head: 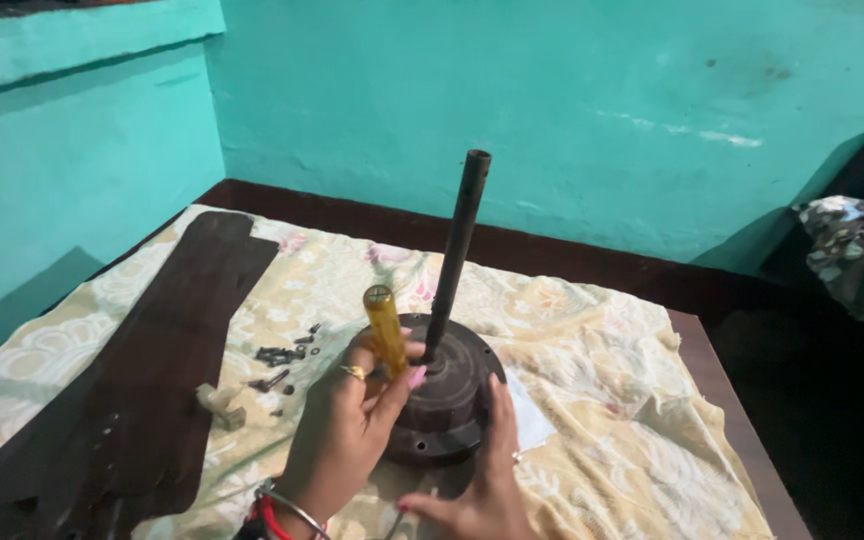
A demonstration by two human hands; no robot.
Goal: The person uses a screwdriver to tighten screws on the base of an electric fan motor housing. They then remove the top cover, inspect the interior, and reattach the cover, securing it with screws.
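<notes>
Fan motor [447, 395], a round dark housing with a long dark rod [457, 250] standing upright from its centre, sits on a cloth-covered surface [612, 400] between the two hands of the person. The left hand [357, 420] is clenched around a screwdriver with a yellow handle [385, 330]; the handle points up and the tip goes down to the top of the housing, just beside the rod, though the tip itself is hidden behind the fingers. The right hand [482, 490] lies below and to the side of the housing, fingers spread against its rim, steadying it without really gripping. The wrist of the left hand is bent upward and carries bangles. A probable risk is that the screwdriver slips out of the screw head if it is pushed at an angle, and then it could hit the fingers of the right hand, which are very near. The housing may also tilt on the soft cloth, because the tall rod makes it top-heavy. Small screws [280, 362] lie loose to the far left of the left hand, near a dark fan blade [152, 370], and they could roll into the folds.
</notes>
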